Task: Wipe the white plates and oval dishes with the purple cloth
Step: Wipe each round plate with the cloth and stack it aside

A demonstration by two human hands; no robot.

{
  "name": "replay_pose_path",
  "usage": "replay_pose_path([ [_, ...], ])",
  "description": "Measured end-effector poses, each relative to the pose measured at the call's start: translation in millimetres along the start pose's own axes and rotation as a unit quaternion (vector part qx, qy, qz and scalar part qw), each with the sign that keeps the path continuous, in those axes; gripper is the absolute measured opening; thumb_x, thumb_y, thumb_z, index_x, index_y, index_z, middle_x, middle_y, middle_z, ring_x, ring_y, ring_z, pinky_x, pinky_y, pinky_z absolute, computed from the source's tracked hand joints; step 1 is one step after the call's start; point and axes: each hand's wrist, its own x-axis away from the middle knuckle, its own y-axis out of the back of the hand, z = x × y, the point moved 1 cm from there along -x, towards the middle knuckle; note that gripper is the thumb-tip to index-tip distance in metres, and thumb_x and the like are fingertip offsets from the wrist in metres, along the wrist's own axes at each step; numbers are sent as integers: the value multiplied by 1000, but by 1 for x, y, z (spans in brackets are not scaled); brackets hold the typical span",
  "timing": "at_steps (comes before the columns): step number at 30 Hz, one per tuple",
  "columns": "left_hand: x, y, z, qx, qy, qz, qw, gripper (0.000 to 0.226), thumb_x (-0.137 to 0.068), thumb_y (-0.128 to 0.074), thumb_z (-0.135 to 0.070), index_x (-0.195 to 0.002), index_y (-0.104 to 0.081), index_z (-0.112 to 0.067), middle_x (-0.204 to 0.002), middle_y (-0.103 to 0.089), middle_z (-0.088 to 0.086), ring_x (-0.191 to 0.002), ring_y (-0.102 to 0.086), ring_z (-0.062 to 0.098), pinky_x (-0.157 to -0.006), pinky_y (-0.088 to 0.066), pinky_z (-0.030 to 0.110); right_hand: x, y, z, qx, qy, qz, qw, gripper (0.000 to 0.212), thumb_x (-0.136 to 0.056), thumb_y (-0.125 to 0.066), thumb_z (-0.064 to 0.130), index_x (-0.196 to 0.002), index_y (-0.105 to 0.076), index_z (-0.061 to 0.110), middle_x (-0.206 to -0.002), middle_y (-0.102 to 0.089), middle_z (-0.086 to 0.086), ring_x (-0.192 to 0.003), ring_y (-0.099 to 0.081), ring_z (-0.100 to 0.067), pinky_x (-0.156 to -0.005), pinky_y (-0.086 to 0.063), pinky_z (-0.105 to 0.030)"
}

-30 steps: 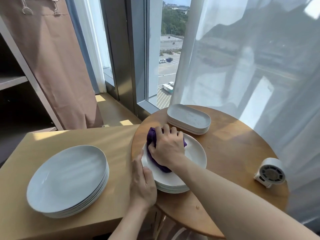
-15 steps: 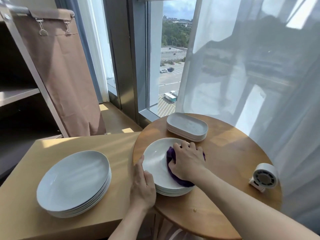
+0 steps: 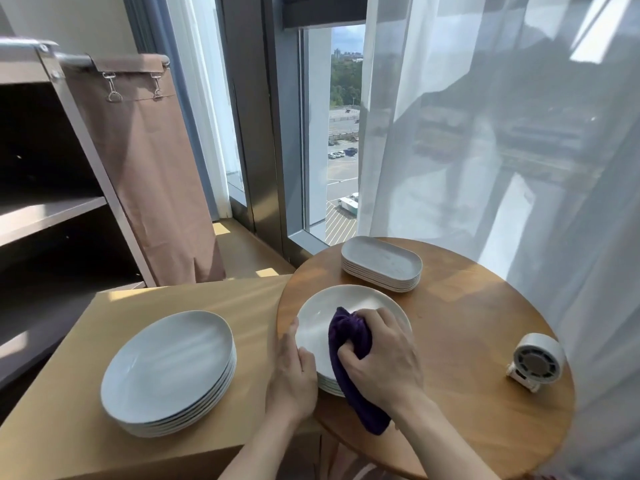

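Two hands work at the plate stack (image 3: 322,317) on the round table (image 3: 467,323). The right hand (image 3: 384,362) has its fingers curled tight round the bunched purple cloth (image 3: 346,332), which lies on the top plate. The cloth's long axis runs from the plate's middle toward the person, its near end trailing over the rim onto the wood. The left hand (image 3: 294,372) grips the stack's left rim, thumb pointing away. Oval dishes (image 3: 381,263) sit stacked behind, lengthwise left to right.
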Motion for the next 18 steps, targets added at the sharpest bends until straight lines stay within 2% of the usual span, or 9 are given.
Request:
replay_pose_path([
  [2, 0, 0, -1, -4, 3, 1, 1000, 54, -103, -27, -35, -155, -17, -46, -162, -31, -14, -127, -43, 6, -93, -35, 27, 6, 2, 1, -2, 8, -12, 1000, 31, -77, -54, 51, -103, -61, 36, -100, -56, 19, -91, -47, -7, -75, -40, -24],
  [6, 0, 1, -2, 5, 5, 4, 1000, 64, -93, -23, -45, -156, -19, -43, -160, -33, -12, -121, -37, -3, -95, -33, 24, 6, 8, 3, -21, 13, -9, 1000, 30, -77, -56, 49, -102, -62, 33, -99, -57, 17, -91, -49, -9, -78, -43, -27],
  [12, -4, 4, 0, -7, 8, 0, 1000, 54, -107, -33, -30, -158, -20, -39, -163, -31, -11, -130, -30, -5, -101, -28, 20, 0, 14, -3, -109, -52, -36, 992, 23, -78, -67, 39, -100, -63, 35, -103, -59, 20, -93, -59, -9, -79, -50, -31],
  [16, -5, 5, 0, -9, 15, 1, 1000, 54, -107, -33, -32, -158, -19, -40, -162, -32, -12, -135, -35, 3, -103, -30, 22, -4, 15, -9, -127, -62, -43, 989, 20, -79, -69, 35, -98, -64, 35, -101, -59, 23, -92, -58, -5, -73, -43, -19],
  [18, -4, 5, -1, -11, 15, 0, 1000, 54, -107, -33, -32, -158, -18, -40, -163, -30, -13, -139, -34, 5, -103, -29, 21, -4, 14, -9, -125, -60, -40, 990, 20, -79, -71, 33, -97, -63, 36, -99, -58, 24, -92, -57, -4, -72, -42, -19],
])
